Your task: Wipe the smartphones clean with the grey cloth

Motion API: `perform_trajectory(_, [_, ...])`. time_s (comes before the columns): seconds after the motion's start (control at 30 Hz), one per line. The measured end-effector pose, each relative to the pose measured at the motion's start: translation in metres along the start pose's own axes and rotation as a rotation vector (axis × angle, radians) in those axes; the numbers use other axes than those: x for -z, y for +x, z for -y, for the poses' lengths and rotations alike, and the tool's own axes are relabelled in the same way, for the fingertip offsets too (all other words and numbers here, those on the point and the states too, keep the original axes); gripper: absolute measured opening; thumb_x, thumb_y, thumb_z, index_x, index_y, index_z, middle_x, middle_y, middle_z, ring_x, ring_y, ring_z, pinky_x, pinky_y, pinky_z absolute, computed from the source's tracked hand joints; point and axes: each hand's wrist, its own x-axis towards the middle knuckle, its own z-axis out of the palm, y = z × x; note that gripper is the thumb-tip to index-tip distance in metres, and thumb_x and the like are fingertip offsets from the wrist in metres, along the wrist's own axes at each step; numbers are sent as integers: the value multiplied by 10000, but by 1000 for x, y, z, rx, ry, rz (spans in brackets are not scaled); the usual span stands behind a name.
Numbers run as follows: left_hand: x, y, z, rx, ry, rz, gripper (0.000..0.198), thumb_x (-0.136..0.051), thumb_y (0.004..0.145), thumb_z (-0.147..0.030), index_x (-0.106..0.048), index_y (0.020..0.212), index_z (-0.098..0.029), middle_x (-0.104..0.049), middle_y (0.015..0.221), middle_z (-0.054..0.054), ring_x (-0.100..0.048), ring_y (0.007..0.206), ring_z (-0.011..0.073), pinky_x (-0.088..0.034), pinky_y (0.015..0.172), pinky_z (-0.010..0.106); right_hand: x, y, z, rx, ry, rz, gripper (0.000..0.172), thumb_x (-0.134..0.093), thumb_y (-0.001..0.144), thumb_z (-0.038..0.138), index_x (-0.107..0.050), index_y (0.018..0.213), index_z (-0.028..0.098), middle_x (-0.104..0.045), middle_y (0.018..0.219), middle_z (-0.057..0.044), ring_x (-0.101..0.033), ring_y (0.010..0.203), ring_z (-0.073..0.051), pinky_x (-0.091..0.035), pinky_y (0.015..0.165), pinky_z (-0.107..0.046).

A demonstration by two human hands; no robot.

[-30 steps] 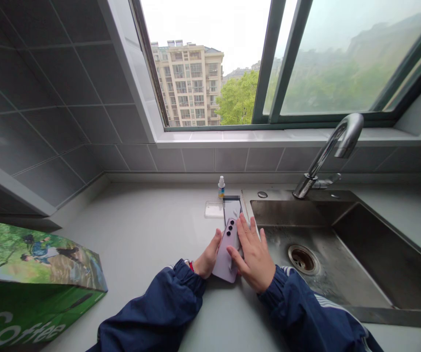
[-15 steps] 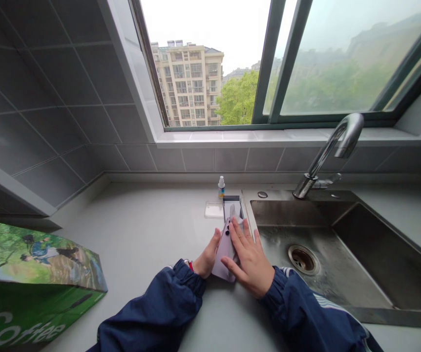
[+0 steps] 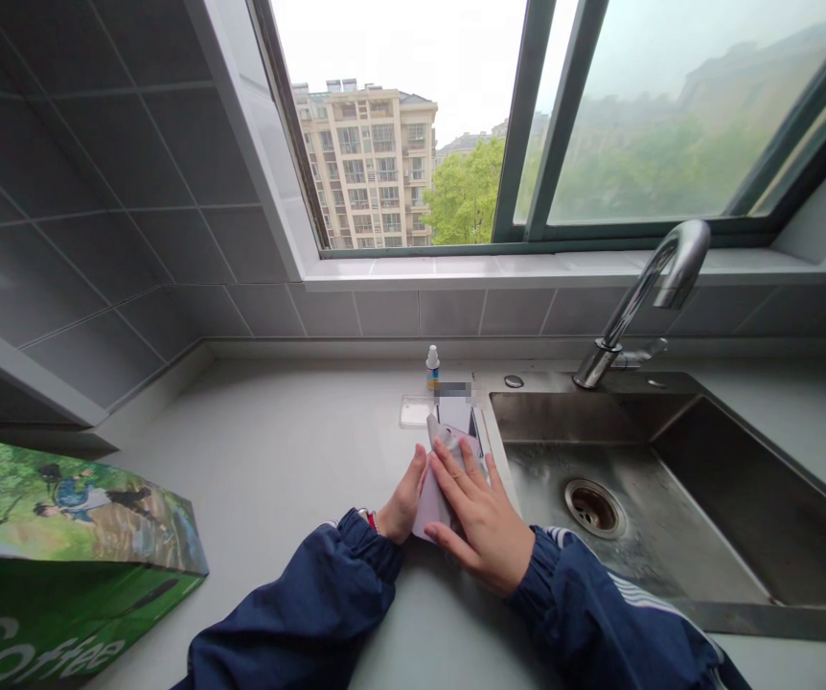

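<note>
A pale lilac phone is held on its edge on the grey counter, just left of the sink. My left hand grips its left side, thumb up against it. My right hand lies over its back with fingers stretched out, covering most of it. Right behind the phone lies a flat white card or box with a blurred label, and a clear rectangular case lies beside that.
A small dropper bottle stands at the back wall. The steel sink with its drain and curved tap fills the right. A green paper bag stands at the near left. A window runs above.
The phone has tipped further up onto its edge. My right hand has slid over its back, hiding the camera lenses that showed earlier. My left hand stayed in place.
</note>
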Motion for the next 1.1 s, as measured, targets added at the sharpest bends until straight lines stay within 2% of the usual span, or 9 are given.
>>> perform_trajectory(0.2, [0, 1, 1, -41, 73, -14, 620, -487, 934, -576, -603, 1352, -133, -483, 1494, 125, -292, 1472, 280, -136, 1244, 387, -3, 0, -1, -36, -33, -33, 771, -448, 986, 442, -29, 1591, 212, -92, 1648, -53, -24, 1521, -369, -249, 1128, -696])
perform_trajectory(0.37, [-2, 0, 2, -39, 96, 1, 647, -436, 959, -570, -495, 1451, -156, -480, 1496, 114, -302, 1467, 273, -165, 1240, 394, -3, 2, -8, -139, -53, -109, 764, -417, 1005, 439, 39, 1585, 241, -103, 1649, -46, -25, 1523, -357, -256, 1128, -687])
perform_trajectory(0.5, [-1, -1, 2, 15, 89, -16, 672, -424, 954, -595, -477, 1465, -162, -523, 1455, 144, -378, 1424, 311, -253, 1210, 451, -4, 4, -13, -207, -33, -143, 758, -397, 1014, 430, 87, 1575, 271, -117, 1650, -50, -34, 1523, -355, -257, 1113, -703])
perform_trajectory(0.57, [-2, -1, 2, 7, 92, -9, 670, -440, 947, -597, -494, 1454, -162, -524, 1453, 148, -396, 1412, 321, -268, 1203, 455, -5, 4, -14, -203, -9, -145, 770, -403, 1011, 441, 95, 1574, 277, -116, 1651, -57, -31, 1523, -352, -256, 1115, -699])
perform_trajectory(0.8, [-7, -1, 1, -57, 112, 13, 633, -464, 947, -569, -516, 1438, -172, -471, 1503, 107, -303, 1465, 288, -163, 1239, 403, -4, 3, -9, -156, 26, -146, 784, -419, 1004, 420, 86, 1581, 251, -79, 1654, -73, -20, 1524, -347, -236, 1138, -679])
perform_trajectory(1.1, [-2, 1, 3, -57, 115, 22, 620, -428, 961, -563, -534, 1421, -161, -474, 1500, 103, -307, 1467, 263, -158, 1241, 394, -1, 1, -6, -45, 49, -75, 766, -419, 1005, 442, 18, 1590, 212, -77, 1649, -84, -28, 1522, -352, -220, 1154, -667])
